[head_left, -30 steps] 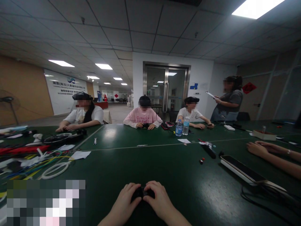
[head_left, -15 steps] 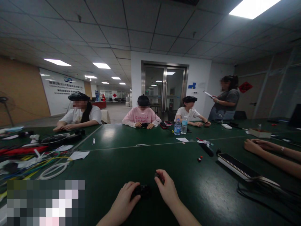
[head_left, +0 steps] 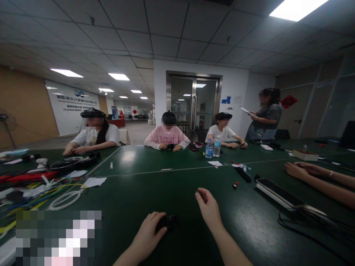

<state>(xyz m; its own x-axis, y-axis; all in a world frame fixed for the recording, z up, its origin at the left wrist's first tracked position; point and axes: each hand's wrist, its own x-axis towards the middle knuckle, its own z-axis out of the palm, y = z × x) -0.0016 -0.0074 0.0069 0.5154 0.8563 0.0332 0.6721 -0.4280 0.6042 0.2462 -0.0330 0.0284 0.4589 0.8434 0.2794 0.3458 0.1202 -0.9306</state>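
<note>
1. Left hand (head_left: 149,231) rests at the near edge of the dark green bench (head_left: 172,184), its grip closed over a small black blocky part (head_left: 167,221); details too dark to read.
2. Right hand (head_left: 208,207) is lifted just beyond it, fingertips pinched on a tiny dark piece (head_left: 198,192), barely visible.
3. Toward the right edge lies a long flat black-and-white power strip (head_left: 279,194); coloured cables (head_left: 36,188) pile up at the left edge.
4. Two clear water bottles (head_left: 212,147) stand near the far edge, where three seated people work; ceiling panels glow overhead.
</note>
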